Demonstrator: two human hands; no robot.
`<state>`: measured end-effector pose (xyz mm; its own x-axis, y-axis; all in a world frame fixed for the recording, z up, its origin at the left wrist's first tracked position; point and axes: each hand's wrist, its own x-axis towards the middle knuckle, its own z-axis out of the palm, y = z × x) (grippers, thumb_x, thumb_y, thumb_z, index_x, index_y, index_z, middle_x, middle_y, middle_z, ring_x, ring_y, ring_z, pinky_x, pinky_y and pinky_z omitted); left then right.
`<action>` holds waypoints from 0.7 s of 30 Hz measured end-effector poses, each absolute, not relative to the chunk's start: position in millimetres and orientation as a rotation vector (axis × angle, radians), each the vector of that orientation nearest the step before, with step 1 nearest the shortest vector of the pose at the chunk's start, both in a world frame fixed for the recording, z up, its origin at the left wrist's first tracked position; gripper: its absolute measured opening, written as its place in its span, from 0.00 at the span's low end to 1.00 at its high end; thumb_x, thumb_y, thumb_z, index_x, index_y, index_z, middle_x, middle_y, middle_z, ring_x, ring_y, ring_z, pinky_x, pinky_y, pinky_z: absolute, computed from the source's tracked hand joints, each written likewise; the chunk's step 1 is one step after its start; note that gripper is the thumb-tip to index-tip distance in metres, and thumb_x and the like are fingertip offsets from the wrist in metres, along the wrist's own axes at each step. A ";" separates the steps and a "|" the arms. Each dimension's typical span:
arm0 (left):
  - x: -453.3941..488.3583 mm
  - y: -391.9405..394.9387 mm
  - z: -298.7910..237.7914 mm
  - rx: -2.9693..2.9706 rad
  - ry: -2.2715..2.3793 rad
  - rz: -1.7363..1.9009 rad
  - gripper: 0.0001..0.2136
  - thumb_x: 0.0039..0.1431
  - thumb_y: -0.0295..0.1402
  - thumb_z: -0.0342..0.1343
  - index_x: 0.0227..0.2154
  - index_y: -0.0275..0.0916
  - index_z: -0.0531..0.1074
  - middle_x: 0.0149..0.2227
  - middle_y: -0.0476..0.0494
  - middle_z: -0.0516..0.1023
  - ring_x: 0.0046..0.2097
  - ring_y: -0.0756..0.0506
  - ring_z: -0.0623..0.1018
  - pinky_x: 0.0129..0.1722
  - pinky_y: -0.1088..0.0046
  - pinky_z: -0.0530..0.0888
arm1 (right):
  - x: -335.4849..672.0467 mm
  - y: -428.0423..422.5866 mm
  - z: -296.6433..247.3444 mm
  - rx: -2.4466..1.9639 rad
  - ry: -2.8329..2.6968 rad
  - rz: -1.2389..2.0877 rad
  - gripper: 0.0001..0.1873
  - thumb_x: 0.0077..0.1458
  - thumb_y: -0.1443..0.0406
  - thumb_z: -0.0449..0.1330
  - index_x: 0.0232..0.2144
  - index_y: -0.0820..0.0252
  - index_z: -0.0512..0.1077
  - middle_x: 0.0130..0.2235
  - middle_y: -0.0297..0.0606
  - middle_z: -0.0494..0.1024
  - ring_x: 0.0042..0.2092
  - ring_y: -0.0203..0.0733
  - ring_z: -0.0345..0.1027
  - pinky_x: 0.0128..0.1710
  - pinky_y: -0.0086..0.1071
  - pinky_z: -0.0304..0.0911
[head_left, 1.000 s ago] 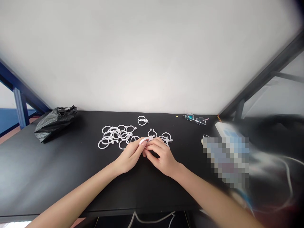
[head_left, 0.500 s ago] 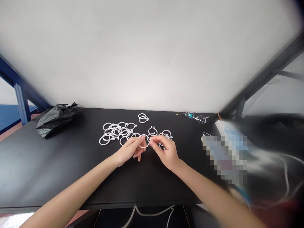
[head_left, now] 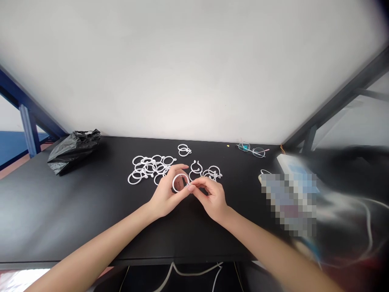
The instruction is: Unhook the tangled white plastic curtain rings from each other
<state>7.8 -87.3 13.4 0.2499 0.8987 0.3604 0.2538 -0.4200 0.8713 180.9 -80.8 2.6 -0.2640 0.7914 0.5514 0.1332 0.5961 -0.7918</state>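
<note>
A white plastic curtain ring [head_left: 173, 184] is held above the desk between both hands. My left hand [head_left: 166, 197] curls around it, index finger stretched along the far side and thumb pressed at its right edge. There my right hand [head_left: 213, 199] pinches the same ring with thumb and forefinger; the fingertips hide the ring's ends. Beyond the left hand lies a pile of similar white rings [head_left: 149, 168] with small knobbed ends. An open ring [head_left: 192, 168] and a small cluster of rings [head_left: 214, 167] lie just past the right hand. Farther back, two rings [head_left: 182, 150] overlap.
A crumpled black plastic bag [head_left: 74, 148] sits at the desk's far left. Round eyeglasses [head_left: 258, 152] lie near the wall at right. A white box [head_left: 299, 176], a blurred-out item and white cables occupy the right side. The black desk [head_left: 75, 211] meets a pale wall.
My left hand has turned, its thumb swinging down to the ring's right edge and its index finger extending over the top. The ring has tilted and shifted slightly left and nearer.
</note>
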 end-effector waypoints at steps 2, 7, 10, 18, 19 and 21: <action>7.2 -88.3 10.9 1.925 1.034 1.271 0.19 0.61 0.37 0.57 0.53 0.41 0.61 0.35 0.48 0.72 0.26 0.53 0.69 0.29 0.74 0.71 | 181.0 -81.4 1.9 -0.746 -1.764 0.756 0.03 0.59 0.63 0.61 0.34 0.56 0.74 0.31 0.35 0.80 0.31 0.38 0.76 0.33 0.31 0.74; 6.0 -90.0 12.0 2.110 1.088 1.283 0.09 0.58 0.36 0.59 0.38 0.39 0.69 0.27 0.51 0.71 0.24 0.53 0.69 0.27 0.77 0.70 | 182.4 -81.2 -1.3 -0.739 -1.779 0.762 0.04 0.59 0.63 0.61 0.35 0.56 0.74 0.32 0.36 0.80 0.33 0.39 0.76 0.35 0.32 0.75; 5.3 -88.6 13.4 2.063 1.175 1.236 0.13 0.57 0.39 0.60 0.42 0.39 0.70 0.26 0.51 0.72 0.24 0.53 0.69 0.27 0.76 0.71 | 182.0 -81.5 -0.8 -0.737 -1.756 0.781 0.04 0.60 0.63 0.61 0.35 0.56 0.74 0.32 0.36 0.80 0.33 0.39 0.76 0.34 0.32 0.75; 2.2 -83.1 14.9 1.943 1.202 1.127 0.12 0.60 0.43 0.53 0.31 0.38 0.69 0.19 0.53 0.67 0.22 0.52 0.67 0.25 0.76 0.66 | 178.9 -83.5 6.4 -0.715 -1.755 0.829 0.04 0.60 0.66 0.60 0.36 0.56 0.76 0.33 0.37 0.79 0.33 0.38 0.75 0.35 0.33 0.75; 2.4 -83.2 15.2 1.933 1.206 1.120 0.12 0.60 0.43 0.53 0.30 0.38 0.69 0.19 0.54 0.67 0.22 0.52 0.66 0.25 0.76 0.65 | 178.9 -83.5 6.4 -0.714 -1.753 0.836 0.04 0.60 0.66 0.60 0.36 0.56 0.76 0.33 0.37 0.79 0.33 0.39 0.75 0.35 0.33 0.75; 3.3 -83.5 15.7 1.909 1.209 1.104 0.12 0.60 0.42 0.52 0.30 0.38 0.68 0.19 0.53 0.67 0.22 0.51 0.66 0.25 0.76 0.65 | 179.3 -83.1 6.0 -0.723 -1.744 0.844 0.04 0.60 0.66 0.60 0.35 0.56 0.76 0.32 0.37 0.79 0.33 0.39 0.76 0.35 0.33 0.75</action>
